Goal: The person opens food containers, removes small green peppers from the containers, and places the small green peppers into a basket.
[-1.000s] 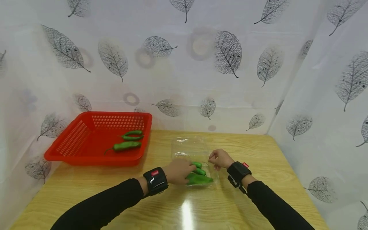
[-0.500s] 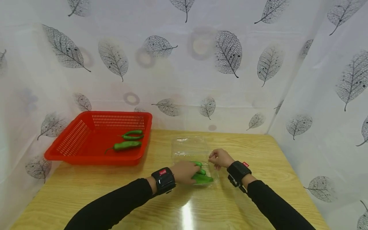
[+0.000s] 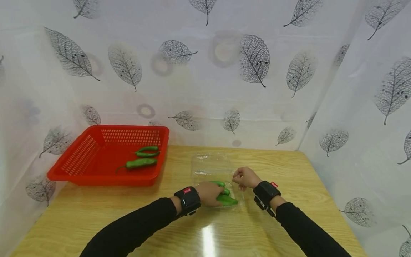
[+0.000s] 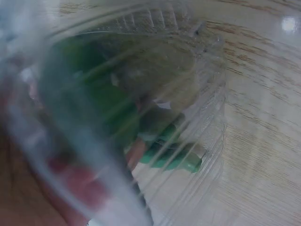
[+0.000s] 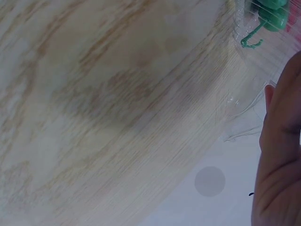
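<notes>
You're resting L hand (image 3: 208, 193) on green chili peppers (image 3: 228, 200) inside clear clamshell (image 3: 210, 163), grip unconfirmed; R hand (image 3: 246, 177) is pinching clamshell edge. Peppers prob. weighing little, running slick; mid-body hold advised.

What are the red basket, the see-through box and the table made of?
The red basket looks like smooth, slightly shiny plastic: one bright color, with neat slots through its walls. The see-through box seems to be thin, glossy plastic, because its ridged sides catch light and green peppers show through. The table has a shiny wood-grain top, but real wood or a printed covering? I can't tell.
</notes>
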The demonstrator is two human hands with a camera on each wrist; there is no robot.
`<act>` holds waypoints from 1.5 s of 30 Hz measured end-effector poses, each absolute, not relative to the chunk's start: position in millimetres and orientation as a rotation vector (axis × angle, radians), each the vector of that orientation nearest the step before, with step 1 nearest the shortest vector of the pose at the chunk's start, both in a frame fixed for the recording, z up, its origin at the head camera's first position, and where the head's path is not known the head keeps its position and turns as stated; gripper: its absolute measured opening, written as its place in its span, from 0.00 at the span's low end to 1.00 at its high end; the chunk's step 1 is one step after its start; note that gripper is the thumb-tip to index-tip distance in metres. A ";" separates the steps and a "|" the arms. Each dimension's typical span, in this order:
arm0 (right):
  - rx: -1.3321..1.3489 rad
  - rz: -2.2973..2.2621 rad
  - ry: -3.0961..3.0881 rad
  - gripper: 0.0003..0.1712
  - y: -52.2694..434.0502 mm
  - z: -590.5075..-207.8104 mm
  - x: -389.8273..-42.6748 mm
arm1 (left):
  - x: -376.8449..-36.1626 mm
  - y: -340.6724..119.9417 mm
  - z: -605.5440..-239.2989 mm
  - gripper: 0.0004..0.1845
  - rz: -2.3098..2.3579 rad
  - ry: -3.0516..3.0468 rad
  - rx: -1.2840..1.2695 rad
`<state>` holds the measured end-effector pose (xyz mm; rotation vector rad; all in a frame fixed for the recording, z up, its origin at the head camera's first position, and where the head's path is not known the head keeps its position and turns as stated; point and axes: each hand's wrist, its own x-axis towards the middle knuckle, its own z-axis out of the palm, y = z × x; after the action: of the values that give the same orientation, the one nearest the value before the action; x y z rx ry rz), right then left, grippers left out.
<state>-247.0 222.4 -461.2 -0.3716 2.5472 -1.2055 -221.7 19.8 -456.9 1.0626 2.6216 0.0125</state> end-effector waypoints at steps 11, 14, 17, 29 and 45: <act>-0.389 -1.199 2.564 0.08 220.6 -463.4 -246.2 | -220.2 23.4 -458.5 0.15 -0.027 2.631 1.204; -0.390 -1.191 2.572 0.08 220.2 -463.4 -246.7 | -219.8 23.7 -458.4 0.15 -0.044 2.641 1.221; -0.387 -1.192 2.571 0.08 220.3 -462.9 -247.2 | -219.1 23.6 -457.7 0.15 -0.041 2.637 1.214; -0.397 -1.193 2.560 0.07 221.3 -462.0 -248.4 | -225.6 14.8 -441.7 0.22 0.131 2.572 1.228; -0.424 -1.192 2.569 0.07 223.9 -463.5 -247.9 | -248.6 -47.7 -355.3 0.25 0.360 2.618 1.196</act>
<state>-247.9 223.9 -463.5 -0.4238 2.5689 -1.1925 -248.6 -47.7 -355.3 1.1963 2.6177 0.3601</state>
